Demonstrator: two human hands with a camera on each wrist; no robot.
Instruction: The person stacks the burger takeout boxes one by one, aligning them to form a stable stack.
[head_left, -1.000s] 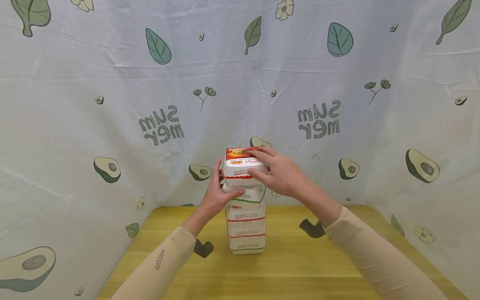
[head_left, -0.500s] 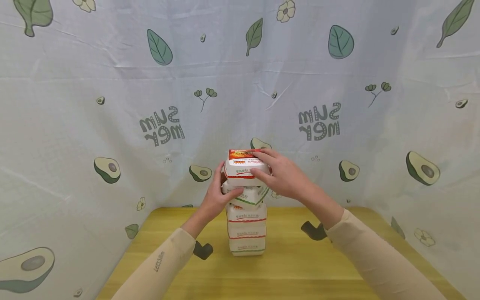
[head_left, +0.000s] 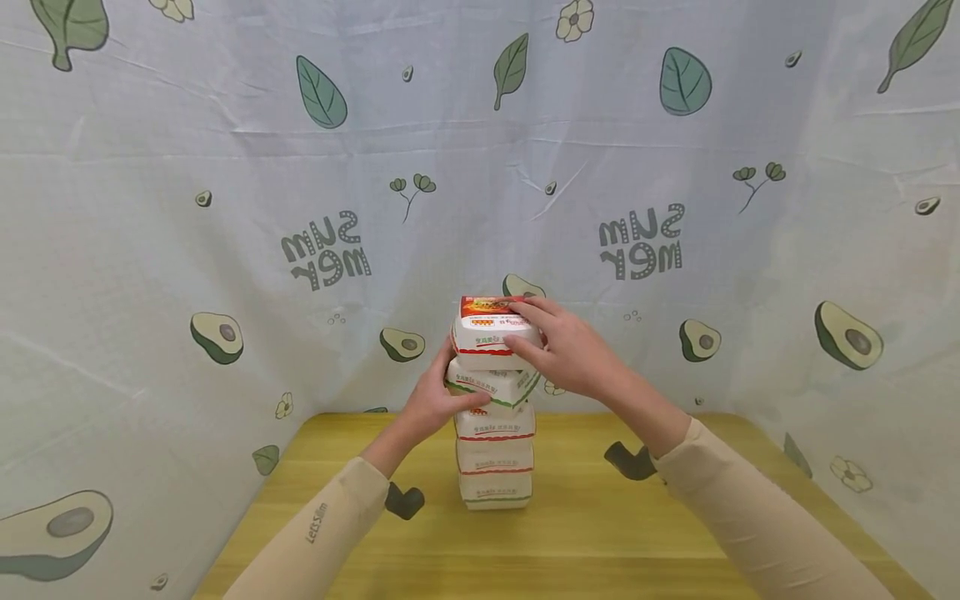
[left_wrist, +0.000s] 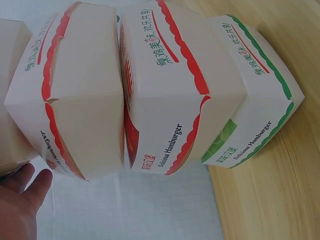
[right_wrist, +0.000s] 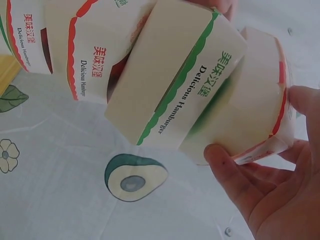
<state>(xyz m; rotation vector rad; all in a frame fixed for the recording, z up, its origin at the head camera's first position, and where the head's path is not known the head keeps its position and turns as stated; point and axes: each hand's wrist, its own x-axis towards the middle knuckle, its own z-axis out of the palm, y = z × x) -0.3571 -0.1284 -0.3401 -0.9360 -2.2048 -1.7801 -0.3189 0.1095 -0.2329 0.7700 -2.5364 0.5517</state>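
Several white paper hamburger boxes stand in a tall stack in the head view. My right hand (head_left: 566, 346) grips the top box (head_left: 487, 340), red-edged with a burger picture on its lid, fingers over the lid and thumb on its front. Under it sits a green-edged box (head_left: 480, 379), turned so a corner points forward. My left hand (head_left: 431, 400) holds that box, fingers at its left side and thumb across its lower front. In the right wrist view the top box (right_wrist: 255, 100) and the green-edged box (right_wrist: 175, 85) sit at different angles. The left wrist view shows lower boxes (left_wrist: 170, 90).
The stack stands on a yellow wood-grain table (head_left: 600, 533). Behind and around it hangs a pale cloth (head_left: 480, 208) printed with avocados and leaves. Dark curved shapes (head_left: 405, 502) show beside both forearms.
The green-edged box has turned, bringing its corner round to the front. My left hand has shifted slightly lower, and the top box has moved a little right with my right hand still on it.
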